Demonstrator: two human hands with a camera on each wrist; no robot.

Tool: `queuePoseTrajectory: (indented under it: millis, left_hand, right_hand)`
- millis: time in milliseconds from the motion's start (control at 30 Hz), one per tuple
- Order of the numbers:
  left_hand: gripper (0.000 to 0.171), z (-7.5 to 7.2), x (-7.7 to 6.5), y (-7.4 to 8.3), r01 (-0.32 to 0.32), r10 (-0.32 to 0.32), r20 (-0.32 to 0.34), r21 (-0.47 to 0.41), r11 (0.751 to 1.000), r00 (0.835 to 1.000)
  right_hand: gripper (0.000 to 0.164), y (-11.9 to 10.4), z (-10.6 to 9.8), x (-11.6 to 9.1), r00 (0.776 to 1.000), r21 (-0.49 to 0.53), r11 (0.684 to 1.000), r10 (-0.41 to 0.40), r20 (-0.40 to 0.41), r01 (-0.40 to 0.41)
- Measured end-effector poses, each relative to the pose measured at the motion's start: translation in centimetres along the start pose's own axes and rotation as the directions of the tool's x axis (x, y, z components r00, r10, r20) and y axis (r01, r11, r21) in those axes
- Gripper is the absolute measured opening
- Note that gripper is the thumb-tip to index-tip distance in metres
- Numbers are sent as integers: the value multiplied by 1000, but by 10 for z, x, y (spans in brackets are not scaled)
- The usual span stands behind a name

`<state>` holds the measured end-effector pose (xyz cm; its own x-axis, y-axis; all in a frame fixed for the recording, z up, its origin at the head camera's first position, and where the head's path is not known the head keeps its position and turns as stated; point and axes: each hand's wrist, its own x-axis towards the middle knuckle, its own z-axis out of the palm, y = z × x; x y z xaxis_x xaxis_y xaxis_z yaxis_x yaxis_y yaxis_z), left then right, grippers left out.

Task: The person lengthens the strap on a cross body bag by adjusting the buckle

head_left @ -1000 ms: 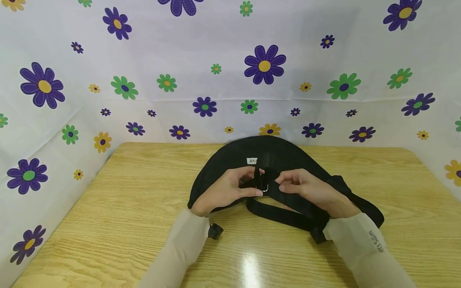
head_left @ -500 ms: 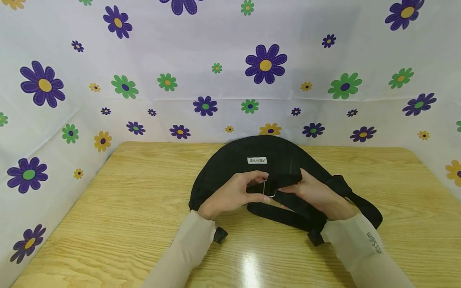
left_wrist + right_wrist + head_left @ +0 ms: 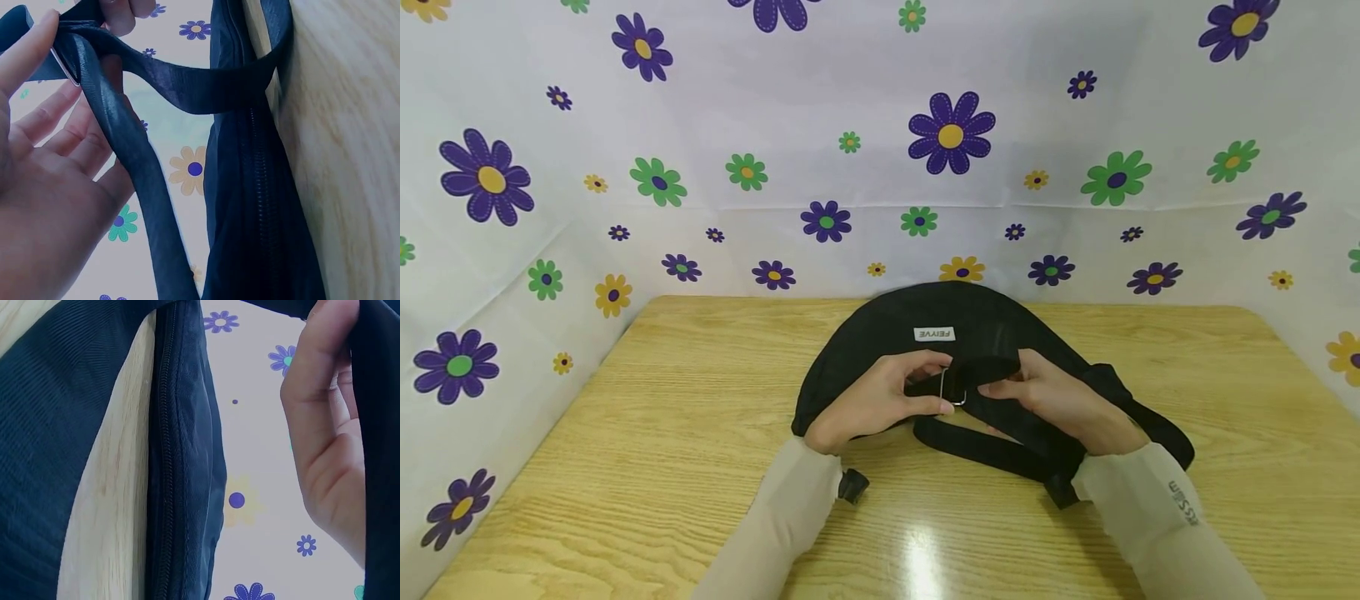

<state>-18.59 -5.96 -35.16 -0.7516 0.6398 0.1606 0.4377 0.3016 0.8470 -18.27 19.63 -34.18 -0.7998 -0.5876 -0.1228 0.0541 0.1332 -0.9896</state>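
A black fabric bag (image 3: 865, 358) with a curved top and a white label (image 3: 934, 334) lies on the table. My left hand (image 3: 872, 398) pinches a metal strap slider (image 3: 964, 400) and its webbing between thumb and fingers, in front of the bag. Facing it, my right hand (image 3: 1052, 398) pinches a black strap (image 3: 996, 354), which stands up in a loop above the slider. In the left wrist view, the slider's metal edge (image 3: 65, 67) shows beside the left thumb, with webbing (image 3: 212, 90) running off rightward. Dark webbing partly covers the hand in the right wrist view.
The bag's zipper (image 3: 165, 425) runs along its near side. A slack strap (image 3: 981, 448) loops over the wooden table (image 3: 700, 467). A small black end piece (image 3: 853, 487) lies by the left sleeve. A flower-patterned cloth (image 3: 820, 125) hangs behind.
The right hand, earlier apart from the slider with fingertips together, now holds the strap in a raised loop. The slider has turned, and the white label is more fully visible.
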Motion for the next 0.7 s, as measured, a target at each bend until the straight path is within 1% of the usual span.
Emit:
queuePoseTrajectory:
  millis: [200, 333, 400, 500, 600, 667, 700]
  left_hand:
    - [55, 0, 0, 1, 24, -24, 8, -6, 1000, 1000]
    - [61, 1, 0, 1, 25, -25, 8, -6, 1000, 1000]
    - [63, 1, 1, 0, 31, -31, 3, 8, 999, 1000]
    - [57, 2, 3, -1, 47, -46, -11, 32, 998, 999]
    - [46, 3, 4, -2, 52, -51, -24, 53, 997, 998]
    - [41, 3, 4, -3, 51, -49, -29, 62, 997, 998]
    - [40, 3, 4, -4, 46, -45, -27, 62, 997, 999]
  right_hand:
    - [15, -1, 0, 2, 1000, -66, 997, -28, 8, 29]
    - [14, -2, 2, 1, 999, -52, 998, -35, -18, 34]
    - [13, -3, 2, 1, 999, -40, 999, -35, -30, 34]
    - [16, -4, 4, 1, 998, -64, 997, -42, -38, 39]
    - [19, -3, 5, 4, 997, -123, 990, -77, -32, 73]
    - [21, -2, 6, 6, 994, -154, 983, -109, -30, 104]
    - [21, -1, 6, 7, 989, -171, 975, -144, -18, 138]
